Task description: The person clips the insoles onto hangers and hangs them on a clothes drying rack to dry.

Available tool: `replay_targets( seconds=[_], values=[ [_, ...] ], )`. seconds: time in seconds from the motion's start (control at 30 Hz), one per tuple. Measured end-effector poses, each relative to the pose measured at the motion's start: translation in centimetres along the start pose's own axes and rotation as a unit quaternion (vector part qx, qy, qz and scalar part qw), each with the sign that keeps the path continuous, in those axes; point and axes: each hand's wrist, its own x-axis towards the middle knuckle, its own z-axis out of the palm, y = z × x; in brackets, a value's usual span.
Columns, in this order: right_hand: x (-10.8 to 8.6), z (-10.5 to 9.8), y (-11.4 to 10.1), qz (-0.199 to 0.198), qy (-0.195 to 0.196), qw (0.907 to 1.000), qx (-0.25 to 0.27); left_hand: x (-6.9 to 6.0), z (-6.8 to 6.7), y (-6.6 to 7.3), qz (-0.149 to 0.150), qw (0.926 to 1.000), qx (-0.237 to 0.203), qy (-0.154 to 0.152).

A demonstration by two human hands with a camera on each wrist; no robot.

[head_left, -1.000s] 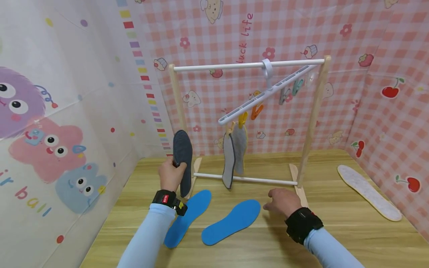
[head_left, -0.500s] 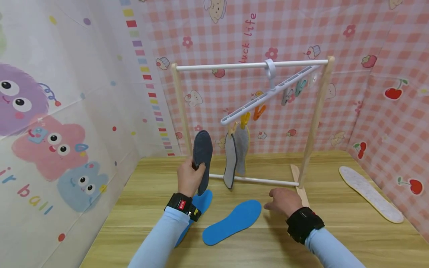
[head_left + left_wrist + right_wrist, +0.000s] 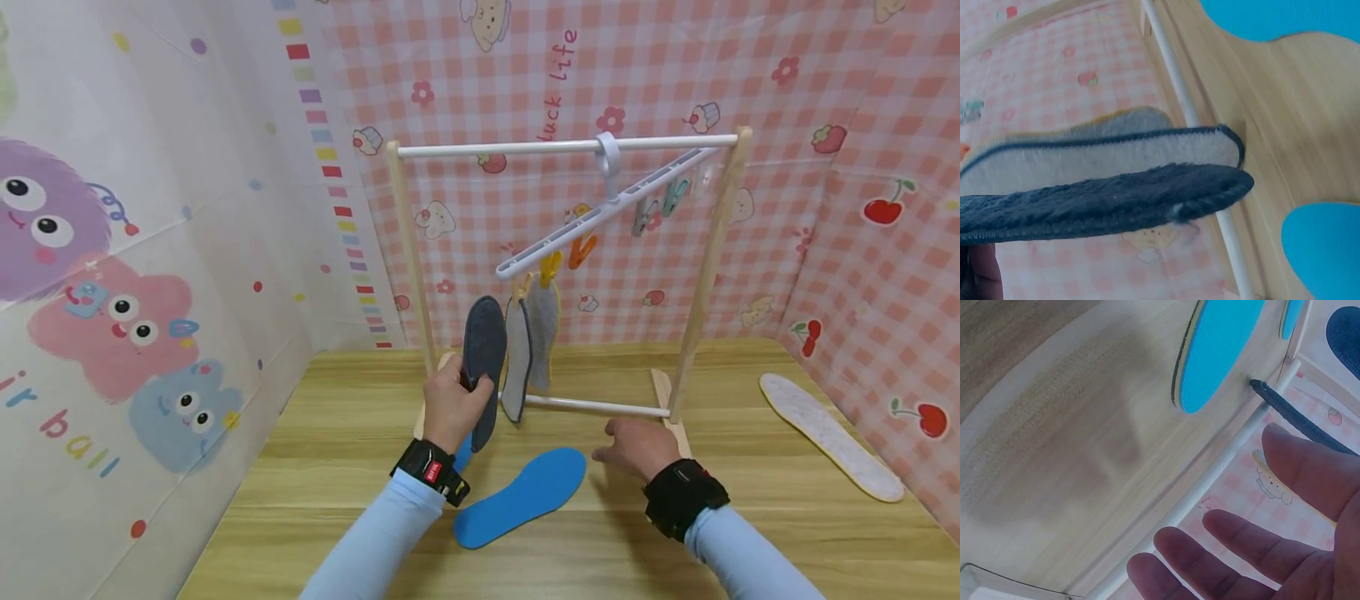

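Note:
My left hand (image 3: 456, 406) grips a dark, fuzzy insole (image 3: 485, 340) upright by its edge, thumb on the near face. Just right of it hang a light grey insole with a dark rim (image 3: 516, 360) and a grey insole with a yellow rim (image 3: 544, 321), clipped to the hanger. In the left wrist view the held dark insole (image 3: 1104, 200) lies in front of the hanging ones. My right hand (image 3: 641, 448) is near the table with fingers apart and nothing in them. Beside its fingertips lies a blue insole (image 3: 521, 498); the left hand mostly hides a second blue insole (image 3: 463, 454).
A wooden rack with a white top rod (image 3: 502, 149) carries a slanted white clip hanger (image 3: 577, 225). An orange clip (image 3: 581, 250), a grey clip (image 3: 643, 217) and a green clip (image 3: 675, 197) dangle from it. A pale insole (image 3: 828, 437) lies at the right.
My left hand has carried the dark insole rightward, from beside the rack's left post to next to the hanging insoles. The right hand has stayed in place.

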Motion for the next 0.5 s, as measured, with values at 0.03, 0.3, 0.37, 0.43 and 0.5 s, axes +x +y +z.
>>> replay_targets(
  seconds=[0.03,0.3,0.37,0.43,0.5],
  values=[
    [0.0,-0.1,0.0,-0.001,0.003,1.0,0.001,-0.1,0.2,0.1,0.005,1.0,0.003,-0.004],
    [0.5,-1.0,0.0,-0.01,0.02,0.9997,0.01,-1.0,1.4,1.4,0.032,0.999,0.01,-0.028],
    [0.7,-1.3,0.0,-0.011,0.022,0.9996,0.012,-1.1,1.7,1.6,0.04,0.9986,0.012,-0.032],
    [0.8,-1.7,0.0,-0.011,0.024,0.9996,0.014,-1.2,2.1,1.8,0.046,0.9983,0.013,-0.034],
    [1.0,-2.2,0.1,-0.013,0.024,0.9996,0.011,-1.3,2.6,2.0,0.05,0.998,0.015,-0.037]
  ],
)
